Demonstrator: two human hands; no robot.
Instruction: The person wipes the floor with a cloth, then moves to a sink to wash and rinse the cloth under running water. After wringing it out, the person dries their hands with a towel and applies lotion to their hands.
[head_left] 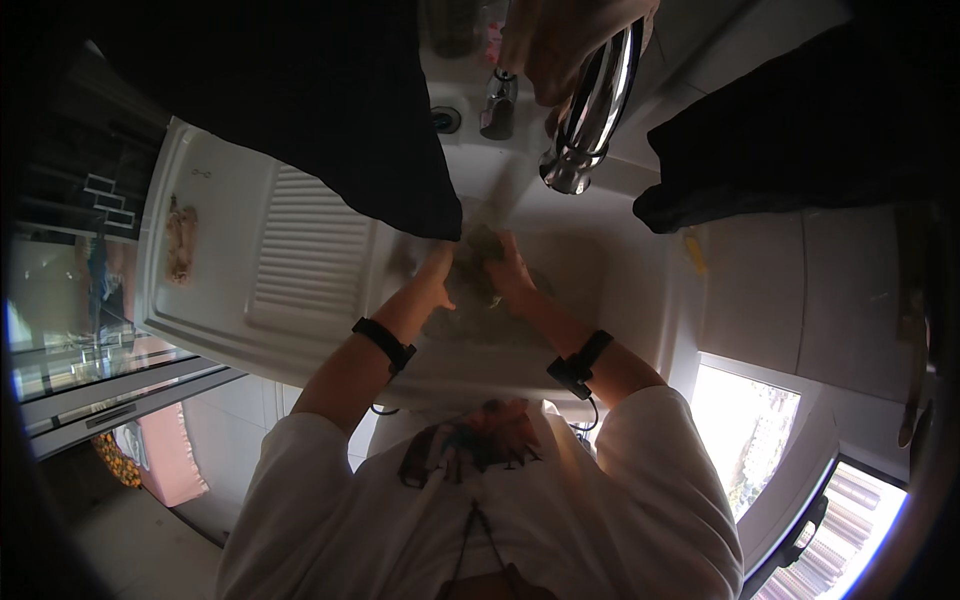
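Note:
Both my hands are low in the white basin [640, 290], in dim light over cloudy water. My right hand [512, 277] is closed around the edge of a dark greenish, soft-looking bundle [484, 250]; whether it is cloth or leaves I cannot make out. To the left of the bundle, my left hand [436, 272] is stretched forward with its thumb held apart. A black shape [400, 170] hides the left fingertips. Above the basin, a shiny metal tap [575, 160] points down.
Left of the basin is a ribbed white washboard [310, 240], with a pale pinkish item [181, 240] near the outer edge. A smaller metal fitting [498, 105] stands beside the tap. Something yellow [695, 252] lies at the right. Another black shape [790, 130] covers the upper right.

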